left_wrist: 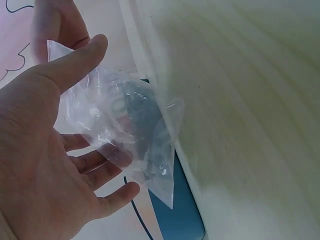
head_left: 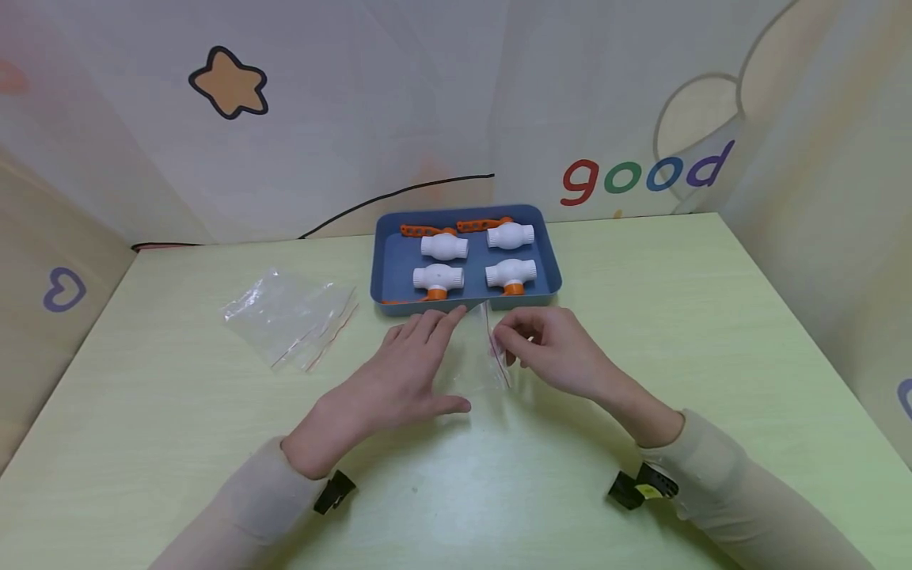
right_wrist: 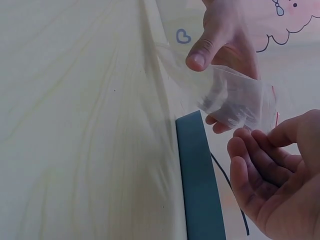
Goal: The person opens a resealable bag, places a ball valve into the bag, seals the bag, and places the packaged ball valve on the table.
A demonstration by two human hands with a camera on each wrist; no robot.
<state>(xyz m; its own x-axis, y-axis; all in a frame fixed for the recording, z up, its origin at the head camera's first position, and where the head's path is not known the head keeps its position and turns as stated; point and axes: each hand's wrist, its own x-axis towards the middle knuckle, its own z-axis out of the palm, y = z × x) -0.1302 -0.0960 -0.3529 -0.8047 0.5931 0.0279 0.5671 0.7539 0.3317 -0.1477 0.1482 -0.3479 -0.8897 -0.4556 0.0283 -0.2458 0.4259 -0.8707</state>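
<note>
Between the hands is a clear zip-lock bag [head_left: 470, 360] with a red line along its mouth, held above the table in front of the tray. My right hand [head_left: 559, 352] pinches the bag's mouth edge between thumb and fingertips. My left hand [head_left: 399, 372] is spread at the other side of the bag, thumb apart from the fingers. In the left wrist view the bag [left_wrist: 120, 120] hangs crinkled in front of the left fingers [left_wrist: 100, 172]. The right wrist view shows the right thumb and index finger at the red-lined edge of the bag [right_wrist: 240, 97].
Behind the hands stands a blue tray [head_left: 382, 269] with several white valves, such as one at the front left [head_left: 438, 277], with orange handles. More clear zip-lock bags [head_left: 285, 317] lie on the pale green table [head_left: 677, 317] at left. A printed curtain [head_left: 427, 95] hangs behind.
</note>
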